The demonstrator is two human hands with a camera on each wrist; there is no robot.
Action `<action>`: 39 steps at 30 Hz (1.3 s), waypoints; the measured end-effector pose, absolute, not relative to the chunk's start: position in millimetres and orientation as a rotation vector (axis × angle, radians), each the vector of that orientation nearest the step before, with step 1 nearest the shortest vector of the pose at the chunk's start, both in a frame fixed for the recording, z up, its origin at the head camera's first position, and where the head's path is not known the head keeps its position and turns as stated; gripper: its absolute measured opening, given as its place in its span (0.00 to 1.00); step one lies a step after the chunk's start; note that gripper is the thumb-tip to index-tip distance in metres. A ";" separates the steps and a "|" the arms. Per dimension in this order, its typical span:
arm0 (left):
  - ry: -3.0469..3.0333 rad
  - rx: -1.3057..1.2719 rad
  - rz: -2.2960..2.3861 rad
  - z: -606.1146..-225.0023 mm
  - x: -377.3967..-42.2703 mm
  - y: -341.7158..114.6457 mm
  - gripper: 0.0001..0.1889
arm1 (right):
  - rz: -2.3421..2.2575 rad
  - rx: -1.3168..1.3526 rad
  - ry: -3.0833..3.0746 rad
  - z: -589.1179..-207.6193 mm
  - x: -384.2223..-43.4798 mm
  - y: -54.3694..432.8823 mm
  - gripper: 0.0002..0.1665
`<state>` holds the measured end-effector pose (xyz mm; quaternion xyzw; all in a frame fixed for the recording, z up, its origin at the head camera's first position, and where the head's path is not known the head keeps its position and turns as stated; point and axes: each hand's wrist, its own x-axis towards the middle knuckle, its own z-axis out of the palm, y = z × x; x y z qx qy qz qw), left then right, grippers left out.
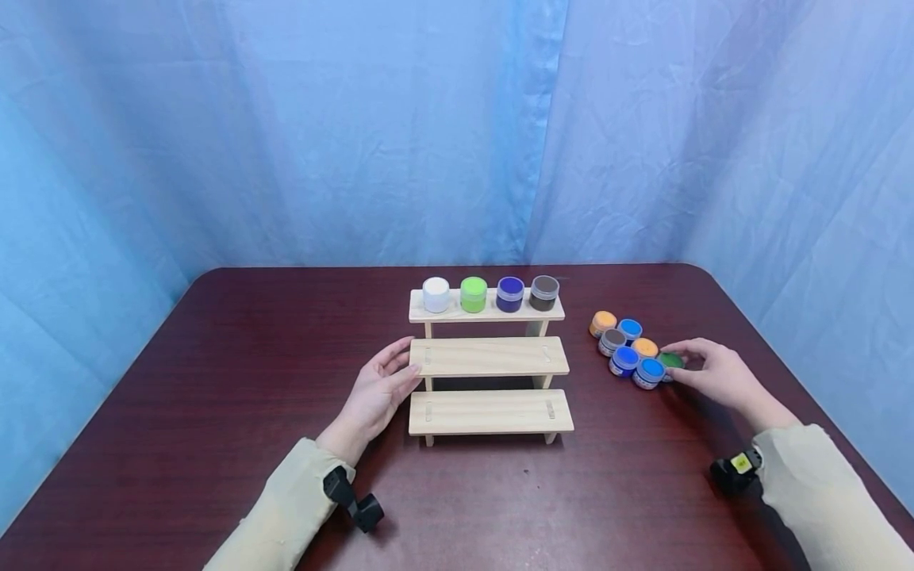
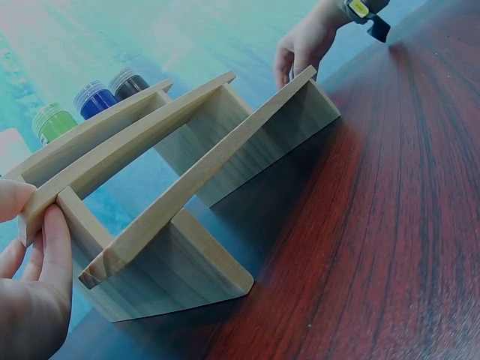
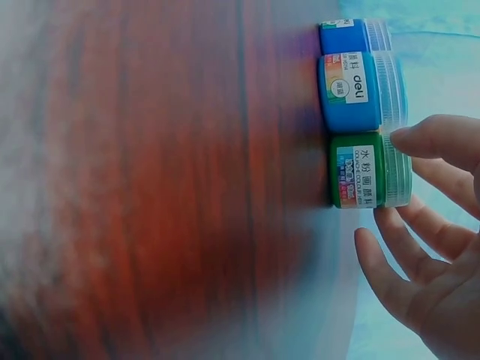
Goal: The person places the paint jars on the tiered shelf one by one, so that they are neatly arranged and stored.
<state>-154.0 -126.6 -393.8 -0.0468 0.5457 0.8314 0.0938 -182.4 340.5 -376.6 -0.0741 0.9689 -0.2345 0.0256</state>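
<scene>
A three-step wooden stand (image 1: 489,357) is on the table, in the middle of the head view. My left hand (image 1: 377,388) pinches the left end of its middle shelf between thumb and fingers, as the left wrist view also shows. On the right, my right hand (image 1: 717,373) has its thumb and fingers around the lid of a green paint jar (image 3: 360,171). That jar stands at the near right of a cluster, beside a light blue paint jar (image 3: 351,91). Other jars around it are blue (image 1: 624,362), orange (image 1: 645,348) and brown (image 1: 612,342).
Along the top shelf stand a white jar (image 1: 436,295), a light green jar (image 1: 474,295), a dark blue jar (image 1: 510,295) and a dark brown jar (image 1: 544,294). Blue curtains (image 1: 385,135) hang behind and beside the dark red table (image 1: 236,381).
</scene>
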 end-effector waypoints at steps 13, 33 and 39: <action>1.615 -0.147 2.467 -395.1 -154.3 -126.3 0.30 | -0.749 -0.271 3.078 -374.1 -178.0 346.7 0.21; 1.613 -0.162 2.459 -394.2 -155.0 -126.3 0.30 | -1.042 -0.156 3.293 -353.0 -161.1 334.3 0.21; 1.616 -0.157 2.463 -395.8 -154.8 -126.6 0.30 | -1.156 -0.250 3.310 -350.0 -158.0 320.8 0.20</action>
